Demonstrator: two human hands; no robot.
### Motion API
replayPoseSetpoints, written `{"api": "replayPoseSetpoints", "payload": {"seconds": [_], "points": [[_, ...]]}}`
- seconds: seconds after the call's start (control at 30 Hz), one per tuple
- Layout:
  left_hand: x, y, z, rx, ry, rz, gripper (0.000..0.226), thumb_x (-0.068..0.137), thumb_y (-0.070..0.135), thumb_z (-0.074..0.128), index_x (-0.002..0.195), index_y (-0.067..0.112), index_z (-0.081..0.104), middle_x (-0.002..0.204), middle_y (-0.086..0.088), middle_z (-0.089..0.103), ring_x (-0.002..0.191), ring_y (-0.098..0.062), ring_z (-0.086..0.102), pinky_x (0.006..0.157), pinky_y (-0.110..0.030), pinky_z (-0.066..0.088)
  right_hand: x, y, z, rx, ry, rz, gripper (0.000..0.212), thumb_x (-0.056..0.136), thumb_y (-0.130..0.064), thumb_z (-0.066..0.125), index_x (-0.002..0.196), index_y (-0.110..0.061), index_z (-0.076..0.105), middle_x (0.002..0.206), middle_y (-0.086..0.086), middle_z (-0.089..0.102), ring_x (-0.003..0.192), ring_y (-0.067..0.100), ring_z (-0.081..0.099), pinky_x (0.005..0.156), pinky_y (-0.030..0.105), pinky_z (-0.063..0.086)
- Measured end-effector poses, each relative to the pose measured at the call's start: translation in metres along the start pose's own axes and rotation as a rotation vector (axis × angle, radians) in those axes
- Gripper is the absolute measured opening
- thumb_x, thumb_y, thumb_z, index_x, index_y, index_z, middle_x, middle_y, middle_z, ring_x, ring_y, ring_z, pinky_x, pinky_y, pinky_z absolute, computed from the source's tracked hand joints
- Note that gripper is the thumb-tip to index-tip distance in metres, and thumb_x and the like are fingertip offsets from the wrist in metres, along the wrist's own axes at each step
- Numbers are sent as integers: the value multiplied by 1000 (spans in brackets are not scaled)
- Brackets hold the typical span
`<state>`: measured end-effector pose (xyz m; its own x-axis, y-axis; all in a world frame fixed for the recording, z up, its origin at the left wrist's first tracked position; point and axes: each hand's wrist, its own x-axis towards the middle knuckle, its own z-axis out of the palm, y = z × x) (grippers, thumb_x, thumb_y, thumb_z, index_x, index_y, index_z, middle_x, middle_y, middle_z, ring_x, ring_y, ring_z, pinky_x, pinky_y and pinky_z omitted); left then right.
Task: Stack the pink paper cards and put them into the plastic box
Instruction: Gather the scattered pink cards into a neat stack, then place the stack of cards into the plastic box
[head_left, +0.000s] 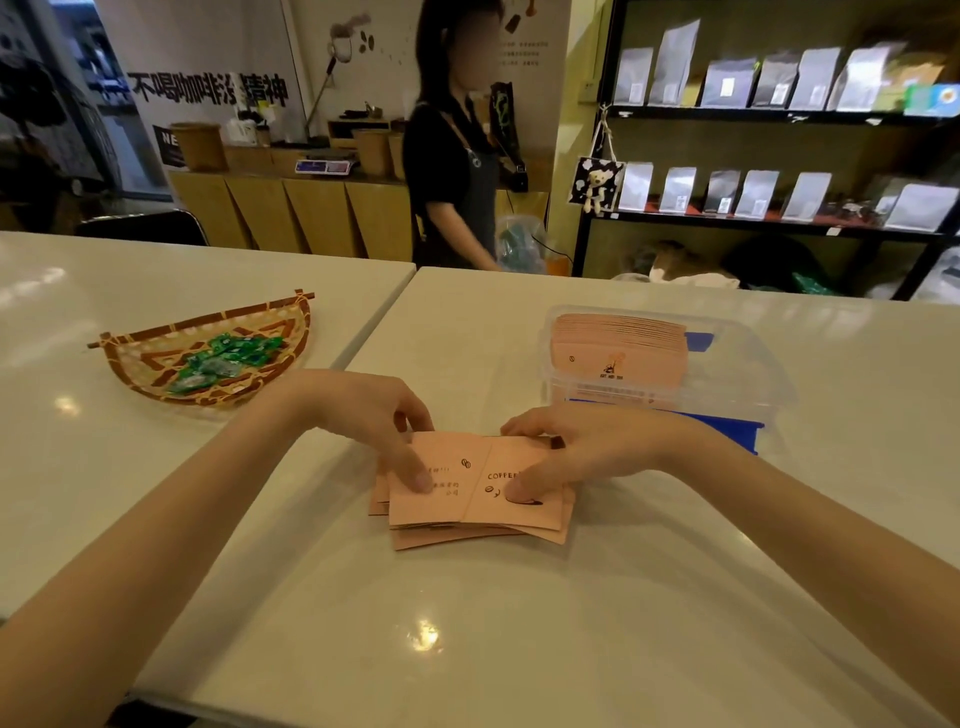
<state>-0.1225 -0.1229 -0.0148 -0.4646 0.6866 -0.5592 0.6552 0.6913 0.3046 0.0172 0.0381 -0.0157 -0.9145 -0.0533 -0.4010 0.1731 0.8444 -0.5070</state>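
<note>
A loose pile of pink paper cards (470, 512) with black print lies on the white table in front of me, its edges uneven. My left hand (387, 423) holds the pile's left side, thumb on the top card and fingers behind the far edge. My right hand (576, 452) grips the right side the same way, thumb pressed on the top card. Behind the right hand stands a clear plastic box (753, 374) with blue clips, and a neat stack of pink cards (618, 345) leans inside it.
A woven bamboo basket (130, 364) with green wrapped candies sits at the left, across a seam between two tables (379, 317). A person in a dark apron (452, 171) stands beyond the far table edge. Shelves of bags fill the back right.
</note>
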Motion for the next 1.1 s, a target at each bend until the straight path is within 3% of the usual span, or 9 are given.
{"api": "replayPoseSetpoints", "payload": {"seconds": [0.17, 0.23, 0.33, 0.5, 0.8, 1.0, 1.1], "points": [[0, 2, 1, -10, -27, -12, 65, 66, 41, 72, 122, 21, 46, 113, 9, 52, 106, -12, 47, 94, -23, 36, 1, -4, 0, -62, -11, 15, 56, 75, -48, 62, 124, -24, 49, 118, -9, 59, 105, 12, 55, 95, 29, 44], [-2, 1, 3, -25, -10, -11, 65, 65, 41, 73, 120, 21, 46, 114, 9, 53, 106, -12, 48, 91, -21, 38, 1, -4, 1, -80, 7, 5, 53, 74, -49, 62, 119, -23, 52, 114, -8, 62, 100, 12, 58, 92, 32, 47], [-8, 2, 5, -48, 37, -11, 65, 64, 41, 74, 119, 23, 45, 114, 9, 51, 103, -11, 48, 82, -16, 38, -3, -4, 4, -76, 34, 4, 54, 74, -49, 62, 119, -21, 52, 112, -7, 62, 96, 11, 58, 88, 29, 49], [-28, 6, 13, -49, 156, 7, 67, 62, 44, 75, 116, 27, 39, 110, 14, 44, 102, -10, 43, 89, -21, 37, -17, -1, 11, 12, 128, 11, 53, 67, -49, 69, 111, -24, 54, 103, -10, 65, 91, 7, 60, 81, 26, 51], [-64, 27, 43, -91, 325, 161, 48, 61, 30, 77, 97, 30, 45, 101, 10, 58, 92, -9, 56, 80, -31, 53, -37, 11, 35, 110, 347, -85, 55, 58, -47, 76, 105, -29, 53, 105, -14, 59, 95, 8, 56, 82, 27, 53], [-56, 58, 54, -134, 516, 312, 50, 60, 30, 78, 99, 34, 46, 96, 17, 55, 89, -3, 54, 69, -15, 45, -67, 39, 34, 128, 545, -117, 57, 57, -45, 78, 105, -32, 51, 114, -14, 52, 105, 6, 48, 88, 27, 48], [-45, 78, 57, -246, 574, 412, 51, 61, 26, 78, 95, 39, 43, 89, 23, 53, 84, 0, 57, 64, -10, 47, -85, 57, 27, 81, 647, -136, 50, 58, -43, 78, 99, -31, 53, 117, -13, 50, 107, 4, 44, 85, 17, 41]]}}
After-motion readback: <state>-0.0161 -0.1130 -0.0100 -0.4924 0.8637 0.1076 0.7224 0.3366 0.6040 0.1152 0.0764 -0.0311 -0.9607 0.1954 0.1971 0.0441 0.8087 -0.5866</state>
